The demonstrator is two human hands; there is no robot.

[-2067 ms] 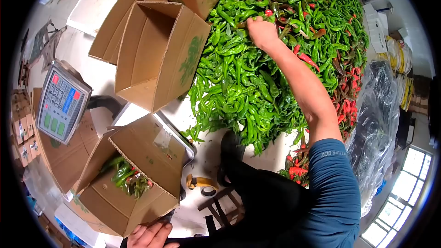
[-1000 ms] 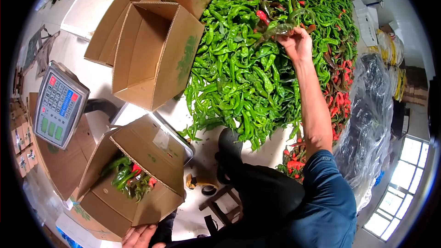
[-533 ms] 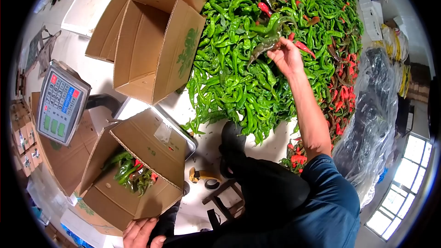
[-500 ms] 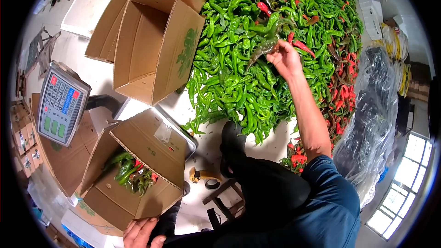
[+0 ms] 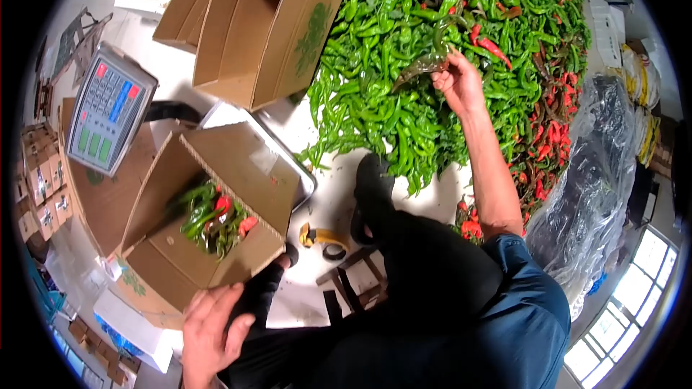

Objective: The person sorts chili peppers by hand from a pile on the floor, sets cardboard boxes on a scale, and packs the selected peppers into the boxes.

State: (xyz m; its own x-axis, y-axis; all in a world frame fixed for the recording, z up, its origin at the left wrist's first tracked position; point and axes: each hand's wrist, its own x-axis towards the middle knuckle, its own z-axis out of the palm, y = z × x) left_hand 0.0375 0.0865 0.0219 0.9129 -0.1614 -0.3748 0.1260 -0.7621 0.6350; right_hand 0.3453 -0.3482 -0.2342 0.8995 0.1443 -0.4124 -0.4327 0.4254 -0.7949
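dark greenish-brown, long, curved pepper (image 5: pixel 420 67): one, in the right hand (image 5: pixel 461 85), above the heap of glossy green peppers (image 5: pixel 404 119).

right hand: fingers curled, narrow pinch on the pepper. a second dark pod arches just beyond the fingertips; whether it is also held, cannot tell.

right arm: reaching forward from the dark blue sleeve (image 5: pixel 522 266), elbow slightly bent, hand turned inward to the left.

left hand (image 5: pixel 211 328): wide, thumb apart from the fingers, nothing seen in it; low and close to the body, fingertips at the near rim of the open brown cardboard box (image 5: pixel 162 274). firm contact with the rim: cannot tell.

beyond the left hand, inside the box: small cluster of mixed green, dark and red peppers (image 5: pixel 213 227).

just right of the right hand, on the heap: bright red, pointed pepper (image 5: pixel 494 50).

handling, by judgement: light pinch suits; hard squeezing could bruise or snap so slender a pod. lifting clear of the heap lessens snagging on neighbours. left fingers laid along the rim would steady the box.
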